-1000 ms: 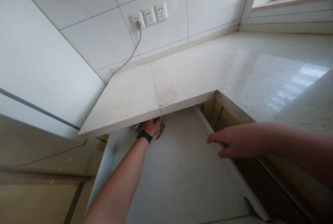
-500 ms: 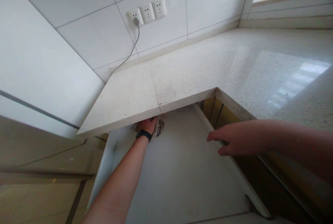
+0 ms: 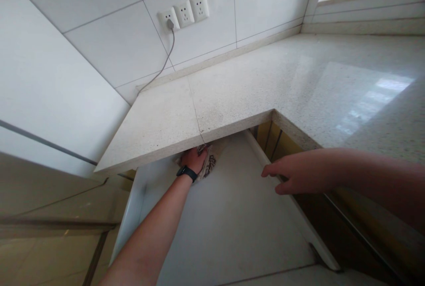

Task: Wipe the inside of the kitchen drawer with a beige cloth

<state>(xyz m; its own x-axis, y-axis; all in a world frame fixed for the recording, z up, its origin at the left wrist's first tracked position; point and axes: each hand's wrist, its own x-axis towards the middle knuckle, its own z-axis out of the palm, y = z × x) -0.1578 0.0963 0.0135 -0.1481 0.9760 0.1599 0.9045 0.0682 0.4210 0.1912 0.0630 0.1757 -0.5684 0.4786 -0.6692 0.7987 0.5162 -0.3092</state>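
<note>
Head cam: left hand is pressed on a patterned rag inside the drawer, right by the counter edge. Can't tell if those fingers are gripping. Right hand's loosely open at the drawer's right side, thumb and finger apart.

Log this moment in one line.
Left hand: on dark-patterned pale cloth, inside open white drawer | right hand: at drawer rim, partly open | above: speckled white stone countertop

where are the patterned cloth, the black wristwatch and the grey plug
Patterned cloth (image 3: 210, 165): head view, on its exposed dark-patterned part.
Black wristwatch (image 3: 190, 172): head view, on the strap.
Grey plug (image 3: 170, 24): head view, on its body.
</note>
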